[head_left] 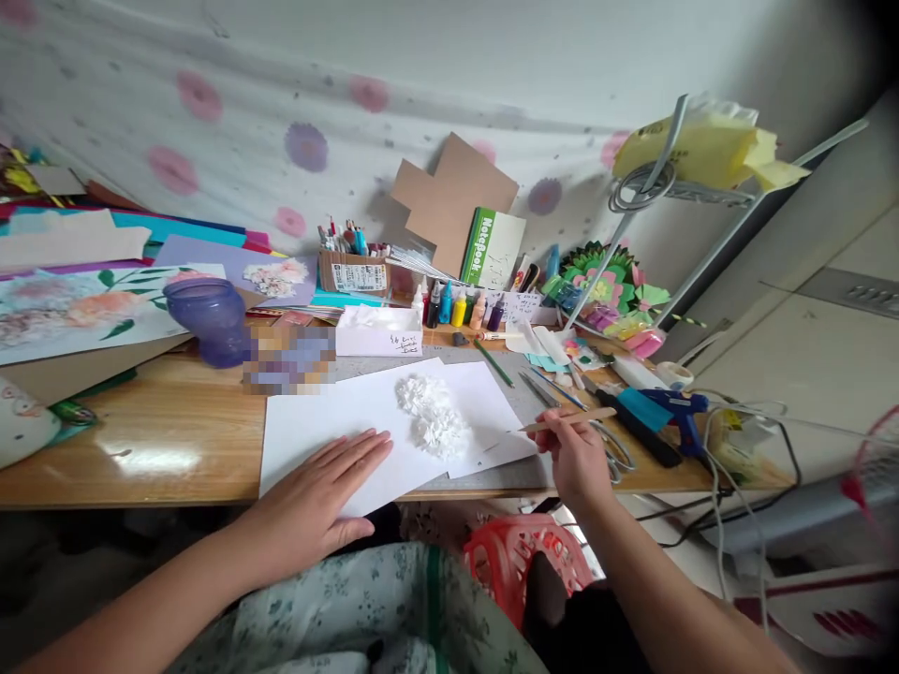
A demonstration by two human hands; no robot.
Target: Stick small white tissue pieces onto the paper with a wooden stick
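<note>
My left hand [313, 496] lies flat on a white sheet of paper [316, 412], fingers stretched out and holding nothing. In my right hand [577, 459], closed with the fingertips pinched, is a slim pale wooden pencil [596, 414]. Its thin tip points left, over a smaller white sheet [484, 393] that bears a few faint lines. Whether the tip touches that sheet I cannot tell. Between my hands, a raised cluster of ruffled white paper petals [432, 417] rests across the two sheets.
Behind the sheets stand a white box [379, 332], small paint bottles [448, 304] and a box of brushes [353, 267]. A purple vase [211, 318] is at left. Scissors [614, 449], a green pencil [493, 363] and a blue glue gun [678, 407] with cables lie at right.
</note>
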